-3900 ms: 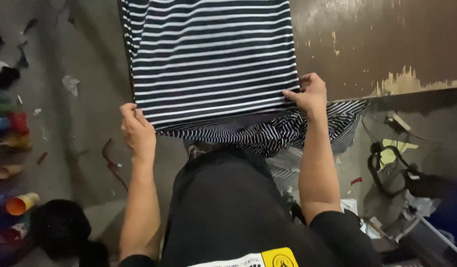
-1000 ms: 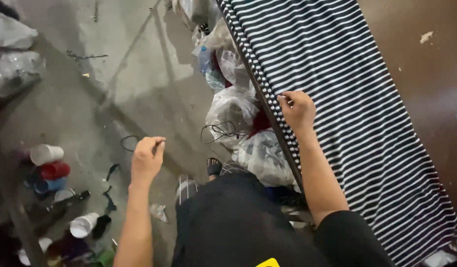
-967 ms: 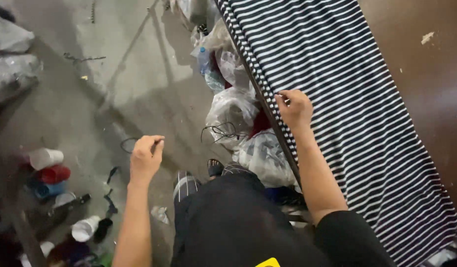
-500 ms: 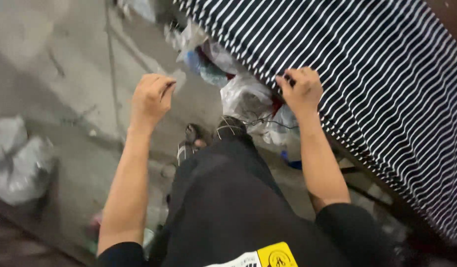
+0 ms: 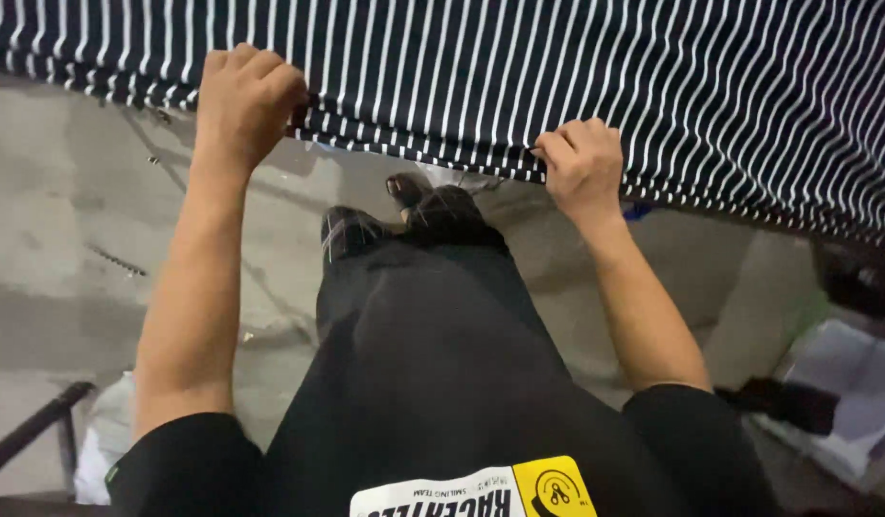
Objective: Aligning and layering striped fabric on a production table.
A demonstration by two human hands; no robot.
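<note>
Both hands are clamped on the near edge of the striped fabric (image 5: 557, 77). The left hand (image 5: 243, 96) is curled into a fist over that edge at the left, fingers folded under so the hem bunches slightly. The right hand (image 5: 581, 163) pinches the same hem further right and a little nearer, well apart from the left. The dark cloth with thin white stripes spreads from the hands across the whole far side of the scene. Below the hem, the grey floor (image 5: 69, 249) shows, with a sandalled foot (image 5: 433, 196) between the arms.
</note>
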